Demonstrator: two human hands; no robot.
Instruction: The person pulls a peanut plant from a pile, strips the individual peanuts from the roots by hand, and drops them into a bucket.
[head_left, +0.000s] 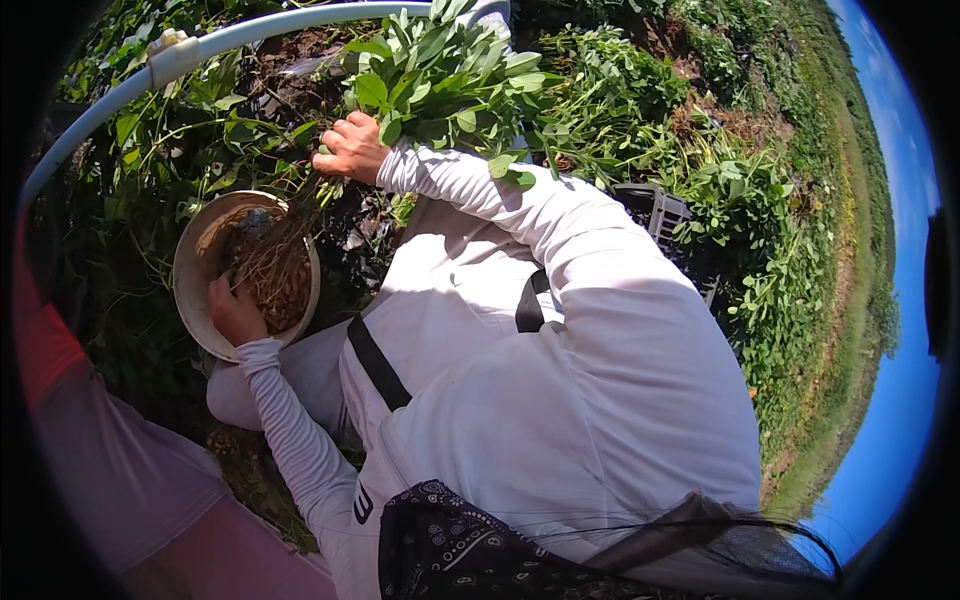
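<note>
My right hand (351, 148) is closed around the stems of a leafy bunch of what look like peanut plants (442, 79). The leaves lie over my right forearm, and the thin brown roots (281, 244) hang into a round whitish bucket (196, 262). Inside the bucket are brown pods that look like peanuts (289, 296). My left hand (236, 310) is inside the rim, its curled fingers at the edge of the roots; the fingertips are partly hidden, so what they grip cannot be told.
A pale curved pipe with a joint (174, 58) arches across the upper left. A dark plastic crate (664, 214) stands among plants to the right. Green plants (600, 90) cover the ground around. At lower left, another person's pink and red clothing (142, 480) is close by.
</note>
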